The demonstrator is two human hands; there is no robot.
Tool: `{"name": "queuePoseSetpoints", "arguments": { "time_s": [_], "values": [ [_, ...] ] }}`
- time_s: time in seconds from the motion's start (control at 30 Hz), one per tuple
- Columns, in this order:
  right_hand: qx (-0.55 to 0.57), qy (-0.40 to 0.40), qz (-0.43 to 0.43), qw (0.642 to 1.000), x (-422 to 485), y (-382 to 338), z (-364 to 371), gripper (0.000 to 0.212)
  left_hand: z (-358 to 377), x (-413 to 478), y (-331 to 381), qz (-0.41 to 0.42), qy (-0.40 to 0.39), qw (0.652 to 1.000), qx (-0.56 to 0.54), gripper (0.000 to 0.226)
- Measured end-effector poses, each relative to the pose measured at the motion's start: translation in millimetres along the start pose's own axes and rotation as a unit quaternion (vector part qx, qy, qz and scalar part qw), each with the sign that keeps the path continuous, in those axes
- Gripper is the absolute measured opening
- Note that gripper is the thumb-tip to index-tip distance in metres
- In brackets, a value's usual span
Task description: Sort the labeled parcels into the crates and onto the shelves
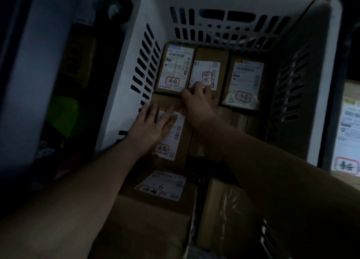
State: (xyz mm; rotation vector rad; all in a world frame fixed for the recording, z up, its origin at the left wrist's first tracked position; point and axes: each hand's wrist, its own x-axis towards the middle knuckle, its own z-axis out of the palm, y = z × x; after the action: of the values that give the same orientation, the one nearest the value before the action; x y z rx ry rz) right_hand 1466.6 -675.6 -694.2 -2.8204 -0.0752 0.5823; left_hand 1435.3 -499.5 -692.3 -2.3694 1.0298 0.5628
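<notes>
white slotted crate [120, 112] | holds labeled cardboard parcels [243, 79] | packed side by side

Single wide-angle view from a camera worn on the person's head. It looks steeply down and slightly forward into a white slotted crate [124, 67], which fills most of the frame, its far wall at the top. The view is close: both bare forearms enter from the lower edge, and the left hand [152, 126] and right hand [200, 102] meet at centre frame, the right at the middle parcel [211, 54]. Straight edges bow outward near the borders. The lighting is dim.
</notes>
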Motion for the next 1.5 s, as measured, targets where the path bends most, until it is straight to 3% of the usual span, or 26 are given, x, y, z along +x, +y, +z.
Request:
{"name": "queuePoseSetpoints", "arguments": {
  "time_s": [0.07, 0.2, 0.37, 0.5, 0.6, 0.7, 0.8, 0.9, 0.97, 1.03, 1.3, 1.43, 1.5],
  "values": [
    [0.003, 0.005, 0.003, 1.000, 0, 0, 1, 0.048, 0, 2, 0, 0.007, 0.013, 1.000, -0.007, 0.130],
    [-0.004, -0.017, 0.004, 1.000, -9, -1, -6, 0.046, -17, 1, -2, 0.011, -0.035, 0.998, -0.045, 0.127],
    [-0.019, -0.049, -0.038, 0.998, -46, 6, -8, 0.036, -33, -4, -2, 0.024, -0.102, 0.989, -0.107, 0.093],
    [0.048, -0.081, 0.023, 0.995, -72, 11, -12, 0.025, -44, -20, -5, -0.005, -0.145, 0.967, -0.210, 0.065],
    [0.189, -0.201, 0.087, 0.957, -86, 8, -10, 0.024, -50, -31, 2, -0.087, -0.178, 0.924, -0.326, 0.032],
    [0.308, -0.240, 0.139, 0.910, -93, -2, -7, 0.032, -53, -42, 14, -0.130, -0.242, 0.885, -0.376, 0.034],
    [0.280, -0.295, 0.139, 0.903, -101, -16, -9, 0.047, -52, -46, 19, -0.172, -0.307, 0.831, -0.430, 0.045],
    [0.237, -0.348, 0.113, 0.900, -105, -27, -9, 0.053, -56, -53, 14, -0.194, -0.352, 0.755, -0.519, 0.048],
    [0.223, -0.371, 0.074, 0.898, -106, -30, -12, 0.052, -62, -61, 11, -0.202, -0.342, 0.688, -0.607, 0.043],
    [0.212, -0.383, 0.040, 0.898, -107, -29, -13, 0.052, -57, -65, 13, -0.190, -0.329, 0.645, -0.663, 0.038],
    [0.145, -0.370, -0.029, 0.917, -117, -22, -14, 0.054, -76, -68, 21, -0.198, -0.344, 0.682, -0.615, 0.034],
    [0.152, -0.371, -0.055, 0.915, -123, -22, -27, 0.053, -73, -69, 27, -0.243, -0.308, 0.632, -0.668, 0.029],
    [0.159, -0.363, -0.047, 0.917, -125, -19, -28, 0.052, -68, -69, 29, -0.262, -0.288, 0.624, -0.677, 0.030]
  ]
}}
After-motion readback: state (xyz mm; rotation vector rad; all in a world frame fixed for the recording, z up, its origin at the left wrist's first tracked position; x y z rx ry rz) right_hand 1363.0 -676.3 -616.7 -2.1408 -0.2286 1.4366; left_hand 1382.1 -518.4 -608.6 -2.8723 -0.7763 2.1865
